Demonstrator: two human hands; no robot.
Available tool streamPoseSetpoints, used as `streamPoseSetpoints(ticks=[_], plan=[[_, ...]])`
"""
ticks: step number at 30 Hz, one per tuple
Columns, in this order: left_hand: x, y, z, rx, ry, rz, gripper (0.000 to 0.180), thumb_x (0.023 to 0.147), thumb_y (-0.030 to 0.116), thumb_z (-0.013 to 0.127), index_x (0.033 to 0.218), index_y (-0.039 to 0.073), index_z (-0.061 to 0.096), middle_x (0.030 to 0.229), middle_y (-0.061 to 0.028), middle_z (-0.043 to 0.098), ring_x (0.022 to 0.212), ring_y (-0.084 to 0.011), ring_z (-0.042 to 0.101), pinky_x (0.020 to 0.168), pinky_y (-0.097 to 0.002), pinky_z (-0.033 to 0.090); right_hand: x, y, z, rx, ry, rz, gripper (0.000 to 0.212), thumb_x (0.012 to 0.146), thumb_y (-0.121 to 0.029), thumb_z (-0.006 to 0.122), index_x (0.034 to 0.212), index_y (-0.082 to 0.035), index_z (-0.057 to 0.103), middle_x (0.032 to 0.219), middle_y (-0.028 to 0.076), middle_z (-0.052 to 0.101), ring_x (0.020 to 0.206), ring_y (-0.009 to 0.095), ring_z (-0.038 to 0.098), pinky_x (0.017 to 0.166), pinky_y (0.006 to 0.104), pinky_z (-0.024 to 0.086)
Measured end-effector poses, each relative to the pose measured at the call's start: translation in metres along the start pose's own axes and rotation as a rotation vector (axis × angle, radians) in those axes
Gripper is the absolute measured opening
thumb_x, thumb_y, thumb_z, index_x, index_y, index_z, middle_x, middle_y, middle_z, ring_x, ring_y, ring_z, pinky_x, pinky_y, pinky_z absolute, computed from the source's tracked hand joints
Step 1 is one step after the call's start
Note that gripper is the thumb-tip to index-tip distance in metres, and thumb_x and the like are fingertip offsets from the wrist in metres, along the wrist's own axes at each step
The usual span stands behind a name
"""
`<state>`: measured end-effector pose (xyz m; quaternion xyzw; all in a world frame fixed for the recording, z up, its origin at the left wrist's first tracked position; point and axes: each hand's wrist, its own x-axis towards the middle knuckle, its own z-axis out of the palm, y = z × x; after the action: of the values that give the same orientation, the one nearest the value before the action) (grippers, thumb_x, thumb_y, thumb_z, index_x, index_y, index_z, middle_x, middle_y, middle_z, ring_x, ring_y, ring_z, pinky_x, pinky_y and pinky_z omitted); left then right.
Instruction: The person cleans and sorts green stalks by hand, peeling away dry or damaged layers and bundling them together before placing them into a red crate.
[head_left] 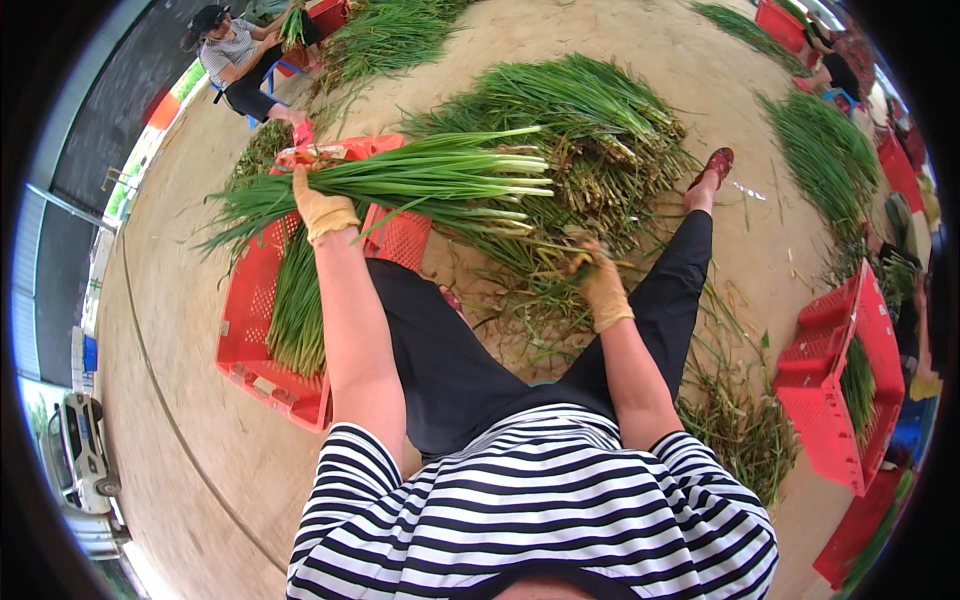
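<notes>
My left hand (324,204), in a yellowish glove, is closed around a thick bunch of garlic chives (430,178). The pale cut-looking stem ends point right and the green tips droop left, over a red perforated crate (262,290). Inside that crate lie more chives (298,310). My gloved right hand (603,285) is below the stem ends, its fingers curled on some thin yellowish-green chive leaves (560,262); the fingertips are slightly blurred. Just beyond it rises a large heap of untrimmed chives (570,125), brown roots facing me.
Leaf scraps (740,430) litter the floor to my right. Another red crate (835,375) with chives stands tilted there. A seated person (235,60) handles chives at far left, beside another heap (400,40). More people and chives (825,165) line the right side.
</notes>
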<state>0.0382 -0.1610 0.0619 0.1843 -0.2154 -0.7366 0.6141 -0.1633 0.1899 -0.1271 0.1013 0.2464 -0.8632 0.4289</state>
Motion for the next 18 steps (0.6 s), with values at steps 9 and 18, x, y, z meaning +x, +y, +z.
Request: streamPoseSetpoints(ticks=[9,18], plan=[[-0.008,-0.001,0.007,-0.021,0.061,-0.023,0.019,0.085,0.027,0.049,0.075,0.012,0.054,0.072,-0.0004,0.056,0.07,-0.0165,0.053,0.072,-0.0363,0.046,-0.039,0.008,0.087,-0.674,-0.338,0.083,0.029,0.086,-0.023,0.052,0.105,-0.002,0.055,0.056,-0.002,0.048,0.046,0.008,0.041,0.042,0.0202,0.032],[-0.083,-0.014,0.072,0.052,0.052,-0.145,0.021,0.086,0.028,0.049,0.076,0.01,0.052,0.074,-0.0038,0.054,0.071,-0.0192,0.053,0.071,-0.0364,0.046,-0.006,0.063,0.126,-0.92,-0.136,0.186,0.037,0.076,-0.037,0.064,0.09,-0.004,0.059,0.054,0.003,0.049,0.042,0.012,0.043,0.038,0.0255,0.031]])
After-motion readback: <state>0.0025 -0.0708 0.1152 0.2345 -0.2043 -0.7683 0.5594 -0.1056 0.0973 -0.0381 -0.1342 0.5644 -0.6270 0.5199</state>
